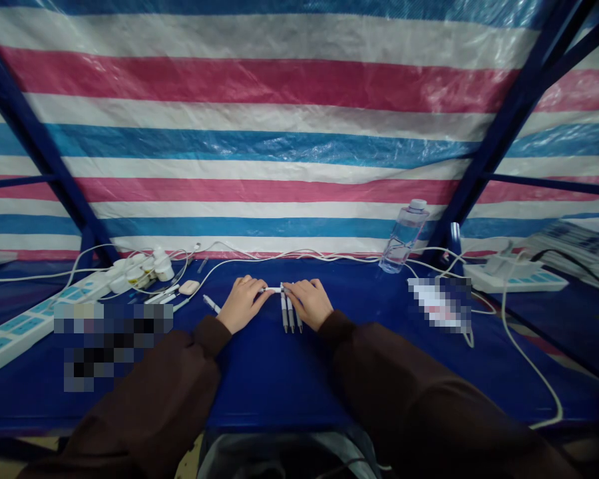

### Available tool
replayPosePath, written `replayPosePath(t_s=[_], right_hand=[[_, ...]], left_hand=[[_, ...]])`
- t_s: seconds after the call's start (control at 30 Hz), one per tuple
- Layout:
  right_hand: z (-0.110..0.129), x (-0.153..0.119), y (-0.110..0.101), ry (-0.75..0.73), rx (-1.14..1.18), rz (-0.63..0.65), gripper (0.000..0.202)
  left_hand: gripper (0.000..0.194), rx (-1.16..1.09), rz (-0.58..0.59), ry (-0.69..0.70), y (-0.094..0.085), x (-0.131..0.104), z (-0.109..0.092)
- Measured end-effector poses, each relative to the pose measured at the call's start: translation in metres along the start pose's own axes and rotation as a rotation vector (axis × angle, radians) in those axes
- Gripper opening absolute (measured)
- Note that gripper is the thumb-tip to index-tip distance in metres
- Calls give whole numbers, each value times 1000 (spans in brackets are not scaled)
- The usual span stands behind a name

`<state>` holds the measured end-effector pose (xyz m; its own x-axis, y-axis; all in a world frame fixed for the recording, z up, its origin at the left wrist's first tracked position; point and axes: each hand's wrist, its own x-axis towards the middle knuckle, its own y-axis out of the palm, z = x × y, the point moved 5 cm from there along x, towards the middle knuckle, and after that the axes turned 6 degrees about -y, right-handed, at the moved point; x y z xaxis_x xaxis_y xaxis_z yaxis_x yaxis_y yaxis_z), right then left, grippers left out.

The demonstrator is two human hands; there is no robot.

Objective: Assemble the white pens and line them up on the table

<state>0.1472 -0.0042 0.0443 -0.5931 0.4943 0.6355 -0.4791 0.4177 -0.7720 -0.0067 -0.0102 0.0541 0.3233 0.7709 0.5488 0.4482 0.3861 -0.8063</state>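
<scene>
A white pen (pixel 274 290) lies crosswise between my two hands, over the top ends of a row of pens. My left hand (pixel 242 305) pinches its left end between thumb and fingers. At its right end, the fingers of my right hand (pixel 310 303) are closed on it, partly hiding it and the row. Three white pens with grey grips (pixel 289 318) lie side by side below, tips toward me. Another white pen (pixel 211 304) rests on the blue table just left of my left hand, partly covered by it.
A long power strip (pixel 40 322) with chargers (pixel 142 267) and cables stands left, near a small white case (pixel 188 287). To the right are a water bottle (pixel 402 236), a second power strip (pixel 524 279) and stacked papers (pixel 579 249). Blue metal posts (pixel 484 156) flank the table.
</scene>
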Motion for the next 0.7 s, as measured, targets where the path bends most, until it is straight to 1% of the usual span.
replayPosePath(t_s=[0.1,0.27,0.43,0.6,0.7], right_hand=[[-1,-1,2,-18,-13,-8,20],[-7,-4,-1,3,20,-110,15],[-12,-6,-4,78,67,-174,20],[-12,-7,-4,107,114,-173,32],[-14,-8,-5,166,140,-200,31]], left_hand=[[27,21,9,-1,1,0,0],[28,5,27,-40,4,0,4],[28,-21,15,-76,3,1,6],[26,-48,-30,-151,-1,2,11],[24,-117,-59,-183,-2,1,13]])
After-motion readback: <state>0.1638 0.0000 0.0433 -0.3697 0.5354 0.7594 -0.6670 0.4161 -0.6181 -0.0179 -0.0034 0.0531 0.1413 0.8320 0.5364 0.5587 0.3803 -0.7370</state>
